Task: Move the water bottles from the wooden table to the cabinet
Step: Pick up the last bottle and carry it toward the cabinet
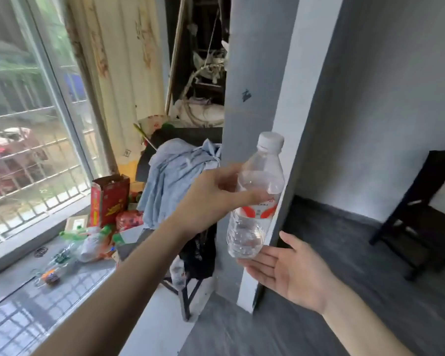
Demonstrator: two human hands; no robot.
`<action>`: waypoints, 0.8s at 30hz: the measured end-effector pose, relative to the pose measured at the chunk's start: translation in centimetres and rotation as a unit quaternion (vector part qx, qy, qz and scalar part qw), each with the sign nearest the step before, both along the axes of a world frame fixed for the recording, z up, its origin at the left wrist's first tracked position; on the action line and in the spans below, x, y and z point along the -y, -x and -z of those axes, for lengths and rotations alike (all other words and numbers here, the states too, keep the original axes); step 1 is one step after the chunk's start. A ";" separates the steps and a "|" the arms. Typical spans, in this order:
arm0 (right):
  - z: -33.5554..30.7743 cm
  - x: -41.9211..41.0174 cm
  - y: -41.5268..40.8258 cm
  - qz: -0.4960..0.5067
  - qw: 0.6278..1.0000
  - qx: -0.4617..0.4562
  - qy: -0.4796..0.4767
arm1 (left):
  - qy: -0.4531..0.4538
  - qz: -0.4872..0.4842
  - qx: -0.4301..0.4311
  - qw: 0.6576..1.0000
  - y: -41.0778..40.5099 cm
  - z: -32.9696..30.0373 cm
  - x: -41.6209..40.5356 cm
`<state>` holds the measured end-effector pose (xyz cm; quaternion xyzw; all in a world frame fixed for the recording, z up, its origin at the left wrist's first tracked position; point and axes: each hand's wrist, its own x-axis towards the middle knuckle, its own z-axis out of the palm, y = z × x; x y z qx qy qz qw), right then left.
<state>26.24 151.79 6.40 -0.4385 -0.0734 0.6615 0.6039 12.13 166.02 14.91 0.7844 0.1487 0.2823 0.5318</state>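
A clear plastic water bottle [257,201] with a white cap and a red-and-white label is held upright in mid-air, in front of a grey wall edge. My left hand [211,199] grips it around the middle, thumb and fingers curled round it. My right hand [290,271] lies palm up with straight fingers just under the bottle's base; whether it touches the base I cannot tell. A second small bottle [177,273] shows lower down beside a dark stand. No cabinet is plainly in view.
A grey-and-white wall corner [262,98] stands right behind the bottle. Light blue cloth [175,173] is draped over a dark chair. The windowsill [49,276] holds a red box [111,199], bags and green-capped bottles. A dark wooden table [427,209] stands at right.
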 end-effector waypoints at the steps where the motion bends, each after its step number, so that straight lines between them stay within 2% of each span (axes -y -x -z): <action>1: 0.1 1.0 -1.1 0.015 1.000 0.001 -0.003 | 0.002 0.016 0.000 1.000 -1.7 0.0 0.4; 8: 0.1 9.6 -9.5 0.134 0.991 -0.003 -0.029 | -0.002 0.122 -0.009 0.993 -13.9 -0.2 5.7; 16: 0.6 19.0 -17.8 0.256 0.965 -0.029 -0.047 | -0.002 0.251 -0.013 0.968 -27.1 -0.4 13.4; 24: 0.6 26.7 -24.6 0.339 0.940 -0.036 -0.031 | 0.021 0.326 -0.024 0.945 -38.0 0.4 20.4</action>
